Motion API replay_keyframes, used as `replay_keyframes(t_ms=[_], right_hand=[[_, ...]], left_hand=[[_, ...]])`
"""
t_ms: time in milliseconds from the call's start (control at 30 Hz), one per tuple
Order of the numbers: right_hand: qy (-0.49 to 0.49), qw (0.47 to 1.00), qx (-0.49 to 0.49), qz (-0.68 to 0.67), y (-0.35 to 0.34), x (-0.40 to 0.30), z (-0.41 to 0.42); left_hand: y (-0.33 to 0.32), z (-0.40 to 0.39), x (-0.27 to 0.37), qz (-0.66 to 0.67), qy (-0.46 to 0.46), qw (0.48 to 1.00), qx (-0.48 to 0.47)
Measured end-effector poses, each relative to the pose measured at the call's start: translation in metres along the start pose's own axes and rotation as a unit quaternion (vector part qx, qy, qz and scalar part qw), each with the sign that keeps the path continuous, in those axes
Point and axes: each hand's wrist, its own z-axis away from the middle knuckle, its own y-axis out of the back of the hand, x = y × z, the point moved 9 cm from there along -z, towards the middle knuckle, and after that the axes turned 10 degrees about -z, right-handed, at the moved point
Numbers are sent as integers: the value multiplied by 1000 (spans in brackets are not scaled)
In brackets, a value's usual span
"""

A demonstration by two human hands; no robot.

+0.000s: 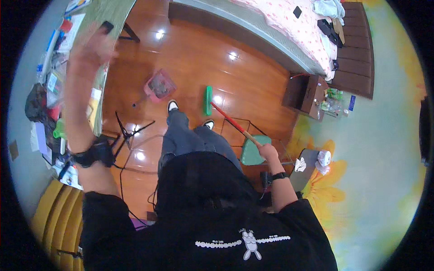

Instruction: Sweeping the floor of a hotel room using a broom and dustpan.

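My right hand (269,152) grips the end of a long red and wooden handle (234,121). At its far end a green broom or scrubber head (208,100) rests on the tiled floor near my shoe. Blurred by motion, my left hand (96,44) is raised at the left, over the edge of the desk (113,20) in this view. A small dark object (107,26) shows at its fingertips; whether it is held cannot be told. A pink dustpan (160,84) with grey debris inside lies on the floor ahead of my feet.
A green-seated stool (256,150) stands by my right arm. Black metal legs (127,133) and cables are at the left. The bed (274,20) and a brown nightstand (307,95) with bottles beside it stand ahead right. Clutter (54,88) covers the desk.
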Motion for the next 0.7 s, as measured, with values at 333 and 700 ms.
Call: replay_keyframes(t_ms=[333,700], right_hand=[[53,997,63,8,34,-31,11],[120,987,107,18,54,-158,1]], left_hand=[[-22,91,-272,-471,257,844,-2],[-45,149,-462,-521,341,720,-306]])
